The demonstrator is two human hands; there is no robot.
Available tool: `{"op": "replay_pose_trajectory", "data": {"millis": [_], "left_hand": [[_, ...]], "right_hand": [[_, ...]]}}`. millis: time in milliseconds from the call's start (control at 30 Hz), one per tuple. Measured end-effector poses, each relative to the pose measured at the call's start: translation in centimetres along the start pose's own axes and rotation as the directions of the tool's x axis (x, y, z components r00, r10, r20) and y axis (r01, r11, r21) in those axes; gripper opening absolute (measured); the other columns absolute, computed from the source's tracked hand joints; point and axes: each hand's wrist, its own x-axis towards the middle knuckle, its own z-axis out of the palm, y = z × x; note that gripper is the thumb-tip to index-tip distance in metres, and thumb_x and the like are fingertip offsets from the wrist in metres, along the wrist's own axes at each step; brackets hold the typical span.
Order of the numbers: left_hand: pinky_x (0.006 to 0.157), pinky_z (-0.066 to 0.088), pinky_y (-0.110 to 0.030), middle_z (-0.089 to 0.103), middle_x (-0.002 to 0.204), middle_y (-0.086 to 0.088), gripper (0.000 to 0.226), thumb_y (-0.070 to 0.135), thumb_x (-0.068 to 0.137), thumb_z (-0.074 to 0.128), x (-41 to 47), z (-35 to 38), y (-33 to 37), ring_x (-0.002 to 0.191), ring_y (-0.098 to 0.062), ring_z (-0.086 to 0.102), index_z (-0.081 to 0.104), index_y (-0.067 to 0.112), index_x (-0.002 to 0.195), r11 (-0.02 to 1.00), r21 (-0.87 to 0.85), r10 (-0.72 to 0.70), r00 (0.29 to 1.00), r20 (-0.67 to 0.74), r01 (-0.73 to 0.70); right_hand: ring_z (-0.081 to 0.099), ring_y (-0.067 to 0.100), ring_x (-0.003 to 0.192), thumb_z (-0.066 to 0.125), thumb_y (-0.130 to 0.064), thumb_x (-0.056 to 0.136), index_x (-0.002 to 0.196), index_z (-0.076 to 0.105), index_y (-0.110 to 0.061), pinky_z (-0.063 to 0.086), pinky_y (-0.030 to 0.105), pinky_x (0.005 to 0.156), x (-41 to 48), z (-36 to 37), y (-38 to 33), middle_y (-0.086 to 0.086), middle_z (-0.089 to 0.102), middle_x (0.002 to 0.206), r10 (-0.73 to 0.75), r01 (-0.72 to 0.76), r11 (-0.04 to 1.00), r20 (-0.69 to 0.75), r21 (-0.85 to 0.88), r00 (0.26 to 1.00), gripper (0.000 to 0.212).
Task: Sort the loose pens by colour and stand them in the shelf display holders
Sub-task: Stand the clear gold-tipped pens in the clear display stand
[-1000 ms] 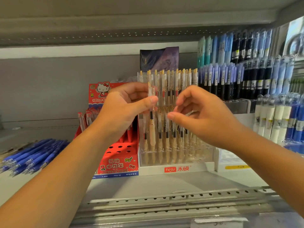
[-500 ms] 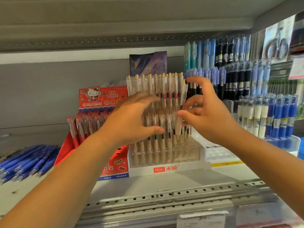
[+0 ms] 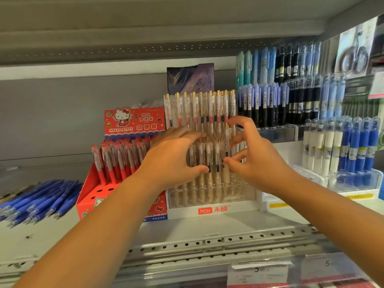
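I judge the step in hand to be seating gold-clipped clear pens (image 3: 207,113) in the clear holder (image 3: 212,208). The left hand (image 3: 174,161) curls round a clutch of them in the holder's front rows, thumb across the barrels and fingers over the tops. The right hand (image 3: 259,163) is at the right side of the same rows, fingers bent and spread, thumb and forefinger drawn close at one barrel. The pens blur together there, so I cannot tell whether they actually pinch it.

To do this well, I would have the left hand steady the neighbouring pens. The right would then lower one pen straight down into a free socket, tip first, among pens of matching ink, pink or dark.

Just left of the holder stands a red Hello Kitty box (image 3: 133,121) with red pens (image 3: 116,159). Further left, loose blue pens (image 3: 41,198) lie flat on the shelf, unsorted. Right of the holder a tiered rack (image 3: 278,134) of blue and black pens stands near enough that I think the right wrist could catch it.
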Motion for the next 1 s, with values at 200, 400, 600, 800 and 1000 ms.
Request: {"op": "replay_pose_trajectory", "data": {"millis": [200, 400, 600, 800, 1000], "left_hand": [[0.108, 0.038, -0.041, 0.047, 0.145, 0.009, 0.077, 0.058, 0.076, 0.074, -0.1, 0.5, 0.0, 0.133, -0.015, 0.041, 0.043, 0.035, 0.143, 1.0, -0.009, 0.0, 1.0, -0.021, 0.0], [0.11, 0.035, -0.042, 0.045, 0.147, 0.009, 0.078, 0.059, 0.077, 0.072, -0.1, 0.7, 0.0, 0.137, -0.018, 0.038, 0.04, 0.036, 0.144, 1.0, 0.004, -0.023, 1.0, -0.01, 0.023], [0.112, 0.034, -0.048, 0.044, 0.149, 0.006, 0.078, 0.057, 0.078, 0.073, -0.1, 0.7, 0.3, 0.139, -0.022, 0.038, 0.039, 0.037, 0.145, 0.999, 0.013, -0.041, 0.999, 0.011, 0.041], [0.113, 0.032, -0.045, 0.044, 0.15, 0.005, 0.077, 0.059, 0.079, 0.071, -0.3, 0.6, 0.4, 0.139, -0.022, 0.039, 0.038, 0.037, 0.145, 0.998, 0.032, -0.048, 0.999, 0.015, 0.047], [0.113, 0.027, -0.043, 0.002, 0.162, 0.021, 0.091, 0.056, 0.08, 0.072, -1.4, -1.6, 0.9, 0.143, -0.016, 0.03, 0.017, 0.043, 0.152, 0.99, -0.092, -0.108, 0.994, 0.015, 0.109]], "right_hand": [[0.063, -0.001, 0.064, 0.075, -0.017, 0.082, 0.127, 0.024, -0.052, 0.058, 0.029, 0.057, -0.3, 0.7, 0.1, -0.007, 0.06, 0.076, 0.031, -0.027, 0.981, 0.022, -0.193, 0.999, 0.078], [0.06, -0.005, 0.07, 0.076, -0.018, 0.081, 0.13, 0.02, -0.05, 0.056, 0.028, 0.057, -0.3, 0.8, 0.4, -0.006, 0.062, 0.069, 0.053, -0.05, 0.978, 0.009, -0.203, 0.999, 0.081], [0.062, 0.005, 0.054, 0.077, -0.017, 0.082, 0.13, 0.021, -0.045, 0.058, 0.032, 0.056, -1.0, 0.6, 0.2, -0.005, 0.064, 0.065, 0.076, -0.055, 0.964, 0.073, -0.26, 0.994, 0.079], [0.065, 0.011, 0.061, 0.074, -0.023, 0.086, 0.136, 0.015, -0.044, 0.059, 0.041, 0.063, -1.3, 0.4, 0.0, -0.006, 0.065, 0.07, 0.114, -0.08, 0.96, 0.11, -0.269, 0.987, 0.08], [0.064, 0.004, 0.067, 0.077, -0.037, 0.082, 0.144, 0.022, -0.044, 0.054, 0.028, 0.064, -1.5, -0.2, 0.1, -0.008, 0.066, 0.071, 0.126, -0.116, 0.985, 0.076, -0.126, 0.989, 0.084]]}}
